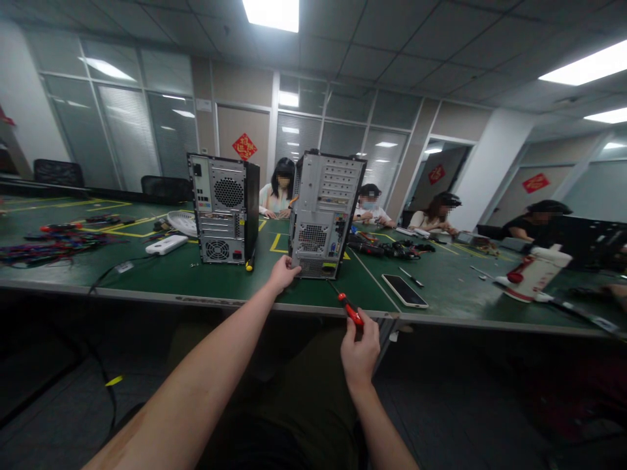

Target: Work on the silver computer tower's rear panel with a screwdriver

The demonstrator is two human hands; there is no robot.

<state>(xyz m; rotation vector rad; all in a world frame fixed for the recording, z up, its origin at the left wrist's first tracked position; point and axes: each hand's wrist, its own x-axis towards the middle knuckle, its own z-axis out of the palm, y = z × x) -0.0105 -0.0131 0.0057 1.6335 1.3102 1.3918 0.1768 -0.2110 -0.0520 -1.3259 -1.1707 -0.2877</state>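
Observation:
An upright computer case (327, 196) stands on the green table with its back panel turned to me. My left hand (284, 274) grips its lower left edge, the thumb on the back panel and the fingers around the side. In my right hand (361, 346) is a screwdriver (349, 308) with a red and black handle. Its shaft points up and left, the tip close to the bottom of the case; whether the tip touches it I cannot tell. To the left, a second computer case (223, 209) stands upright, also back towards me.
A phone (405, 290) and a thin pen-like tool (410, 277) lie right of my hand. Beyond are black cables (392, 248) and a white bottle (533, 274). Leftward lie a white power strip (166, 245), a white basket (182, 222) and coloured wires (53, 245). Several people sit across the table (362, 294).

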